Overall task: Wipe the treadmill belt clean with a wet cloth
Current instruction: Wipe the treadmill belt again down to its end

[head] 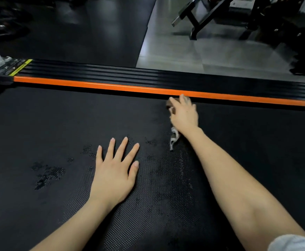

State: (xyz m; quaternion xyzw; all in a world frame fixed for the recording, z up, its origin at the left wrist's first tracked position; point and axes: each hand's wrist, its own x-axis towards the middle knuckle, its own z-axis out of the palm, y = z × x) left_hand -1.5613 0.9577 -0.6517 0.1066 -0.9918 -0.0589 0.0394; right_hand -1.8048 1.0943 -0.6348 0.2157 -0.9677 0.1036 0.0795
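Belt: two hands, one cloth.
Right hand grips cloth at orange rail; left hand flat, fingers spread.

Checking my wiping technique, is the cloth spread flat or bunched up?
Bunched up. The right hand grips the cloth in a wad by the orange rail; only a lump and a trailing strand show.

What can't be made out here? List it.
Head view:
- cloth: mostly hidden under the right hand; its size is unknown.
- Right hand's grip: motion-blurred, fingers unclear.
- yellow label on the side rail: text too small.
- gym equipment: cut off by the top edge.
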